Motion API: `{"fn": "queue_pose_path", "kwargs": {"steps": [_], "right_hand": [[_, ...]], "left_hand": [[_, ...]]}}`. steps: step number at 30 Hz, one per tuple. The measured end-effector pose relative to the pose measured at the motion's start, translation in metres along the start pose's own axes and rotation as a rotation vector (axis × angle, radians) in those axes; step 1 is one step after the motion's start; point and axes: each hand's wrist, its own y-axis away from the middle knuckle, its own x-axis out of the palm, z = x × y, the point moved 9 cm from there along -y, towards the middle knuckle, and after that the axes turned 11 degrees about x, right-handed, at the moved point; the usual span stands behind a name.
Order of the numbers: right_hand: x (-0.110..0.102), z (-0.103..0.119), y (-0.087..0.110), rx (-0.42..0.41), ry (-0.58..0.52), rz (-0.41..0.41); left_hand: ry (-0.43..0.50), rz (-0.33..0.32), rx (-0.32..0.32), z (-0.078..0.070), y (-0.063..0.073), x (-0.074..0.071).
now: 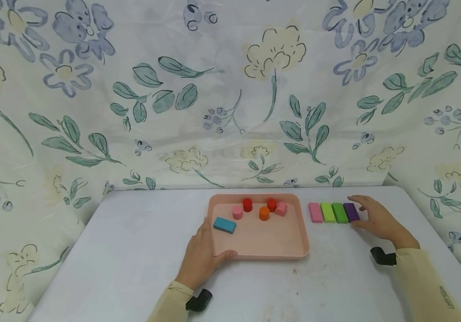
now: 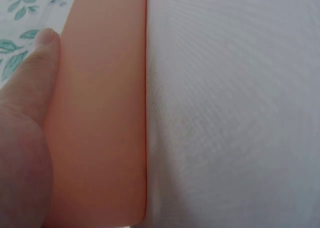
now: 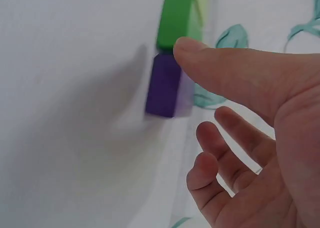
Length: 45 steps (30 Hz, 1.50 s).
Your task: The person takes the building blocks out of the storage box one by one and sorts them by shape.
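Observation:
A pink rectangular tray [image 1: 262, 250] lies on the white table. My left hand [image 1: 200, 259] rests against its near left corner, fingers along the left side and thumb on the front rim; the thumb [image 2: 37, 63] lies straight at the tray's edge in the left wrist view. To the right of the tray, pink [image 1: 316, 213], light green [image 1: 328, 213], green [image 1: 339, 213] and purple [image 1: 351, 212] blocks form a row. My right hand [image 1: 379, 221] is spread around the purple block's end, thumb at its near side and fingers beyond it, with nothing gripped.
Inside the tray lie a blue block [image 1: 224, 225], an orange cylinder [image 1: 264, 213], two red cylinders [image 1: 247, 205] and two pink cylinders [image 1: 237, 212]. A flowered cloth [image 1: 230, 147] hangs behind the table [image 1: 134, 250] and at both sides.

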Motion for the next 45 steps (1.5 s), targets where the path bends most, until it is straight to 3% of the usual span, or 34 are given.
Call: {"fn": "queue_pose_path", "kwargs": {"steps": [11, 22, 33, 36, 41, 45], "right_hand": [[0.0, 0.041, 0.01, -0.069, -0.033, -0.049], [0.014, 0.09, 0.018, -0.126, -0.042, -0.072], [0.036, 0.125, 0.016, -0.116, -0.079, -0.04], [0.043, 0.136, 0.017, -0.136, -0.096, -0.036], [0.054, 0.164, 0.017, -0.243, -0.135, -0.019], [0.065, 0.18, 0.018, -0.269, -0.097, -0.025]], "left_hand": [[0.008, 0.006, -0.005, 0.002, 0.0, 0.001], [0.025, -0.006, 0.004, 0.0, 0.001, -0.001], [-0.003, 0.0, 0.001, 0.001, 0.001, 0.0], [-0.005, -0.006, 0.009, 0.0, 0.001, -0.001], [-0.002, -0.014, 0.016, 0.0, 0.001, -0.001], [-0.008, -0.007, 0.014, 0.0, 0.0, 0.0]]}}
